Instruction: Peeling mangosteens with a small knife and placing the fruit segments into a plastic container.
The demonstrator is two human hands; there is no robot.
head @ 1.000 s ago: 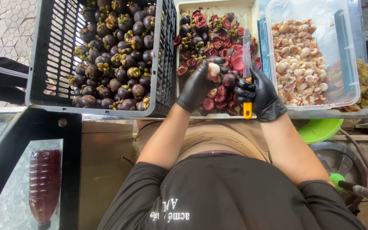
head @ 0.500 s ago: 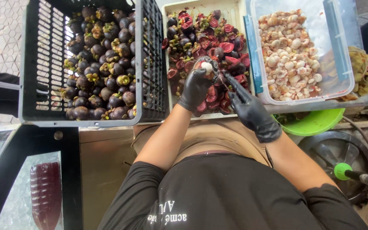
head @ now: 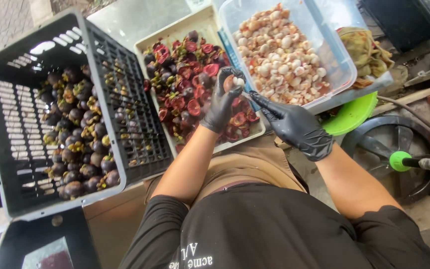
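Holding crate (head: 6,144) fruit, tray (head: 150,47) rinds, tub (head: 342,60) flesh

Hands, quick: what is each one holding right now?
Left hand: shut on an opened mangosteen.
Right hand: closed grip on a thin tool; tool unclear.

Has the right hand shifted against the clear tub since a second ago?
Yes. The right hand now sits lower relative to the clear tub, below its near edge.
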